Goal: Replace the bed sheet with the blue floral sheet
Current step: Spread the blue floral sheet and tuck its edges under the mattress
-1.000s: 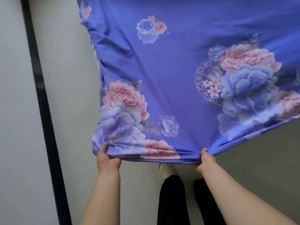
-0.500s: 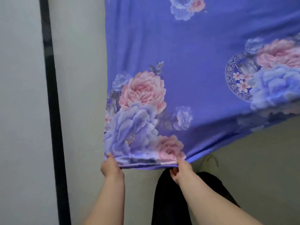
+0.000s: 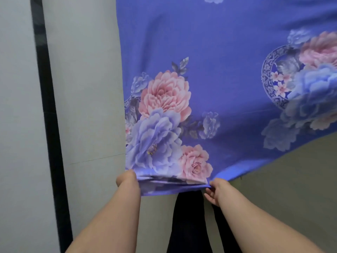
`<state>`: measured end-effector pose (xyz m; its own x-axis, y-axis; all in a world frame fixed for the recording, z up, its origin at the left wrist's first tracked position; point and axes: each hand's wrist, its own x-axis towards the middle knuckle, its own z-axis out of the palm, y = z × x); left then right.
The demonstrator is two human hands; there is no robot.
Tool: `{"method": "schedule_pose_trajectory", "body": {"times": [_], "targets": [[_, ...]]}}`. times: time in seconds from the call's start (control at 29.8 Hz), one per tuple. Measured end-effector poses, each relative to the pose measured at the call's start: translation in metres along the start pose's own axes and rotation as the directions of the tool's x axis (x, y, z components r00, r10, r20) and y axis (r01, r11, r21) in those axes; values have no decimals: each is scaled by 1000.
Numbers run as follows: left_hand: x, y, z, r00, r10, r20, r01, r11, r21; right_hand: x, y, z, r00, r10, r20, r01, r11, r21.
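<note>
Left hand (image 3: 126, 180) at 7 o'clock: grips near corner of blue floral sheet (image 3: 218, 70), fingers tucked under cloth, mostly hidden. Right hand (image 3: 216, 191) at 5 o'clock: thumb and fingers pinch same folded hem, other fingers loosely curled below. Sheet spread flat, filling frame from 12 to 3 o'clock, hem taut between hands, pink and lilac peonies near corner. Pale floor (image 3: 87, 88) at 9 o'clock, black strip (image 3: 47, 106) across it. Dark trouser legs (image 3: 187, 221) at 6 o'clock.
</note>
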<state>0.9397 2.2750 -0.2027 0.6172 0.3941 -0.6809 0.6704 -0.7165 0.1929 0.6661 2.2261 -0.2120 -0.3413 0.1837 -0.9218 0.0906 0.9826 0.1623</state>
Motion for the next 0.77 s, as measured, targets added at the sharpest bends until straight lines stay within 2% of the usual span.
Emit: {"method": "schedule_pose_trajectory", "body": {"times": [0.03, 0.1, 0.13, 0.2, 0.23, 0.3, 0.37, 0.44, 0.47, 0.57, 0.67, 0.77], "targets": [[-1, 5, 0, 1000, -22, 18, 21, 999, 29, 0, -1, -4, 1000, -3, -14, 3, 1000, -4], [5, 16, 0, 997, 83, -6, -77, 952, 295, 4, -6, -6, 998, -48, -28, 48, 999, 1], [9, 21, 1, 996, 83, 14, -84, 968, 235, 15, -9, -4, 993, -111, -40, 111, 994, -22], [-1, 33, 8, 965, 235, 113, -254, 946, 201, 21, -19, 8, 954, -272, -123, 260, 960, -106], [-11, 45, 18, 947, 281, 155, -310, 926, 215, 12, -26, 15, 915, -378, -140, 362, 923, -127], [-32, 75, 42, 880, 353, 317, -420, 891, 172, -24, -43, 30, 813, -578, -70, 561, 809, -175], [-61, 105, 68, 790, 427, 440, -529, 837, 137, -47, -64, 40, 662, -750, 3, 738, 651, -179], [-80, 130, 87, 726, 436, 532, -578, 806, 129, -62, -84, 48, 501, -864, 50, 860, 491, -136], [-80, 140, 98, 723, 409, 557, -555, 824, 117, -68, -94, 51, 449, -891, 67, 890, 439, -124], [-71, 156, 122, 758, 307, 575, -420, 905, 70, -78, -116, 58, 428, -896, 121, 899, 408, -160], [-51, 162, 131, 728, 249, 639, -263, 962, -75, -76, -126, 63, 466, -867, 175, 881, 436, -186], [-39, 166, 129, 655, 155, 740, -124, 987, -97, -64, -127, 65, 498, -846, 189, 864, 466, -192]]}}
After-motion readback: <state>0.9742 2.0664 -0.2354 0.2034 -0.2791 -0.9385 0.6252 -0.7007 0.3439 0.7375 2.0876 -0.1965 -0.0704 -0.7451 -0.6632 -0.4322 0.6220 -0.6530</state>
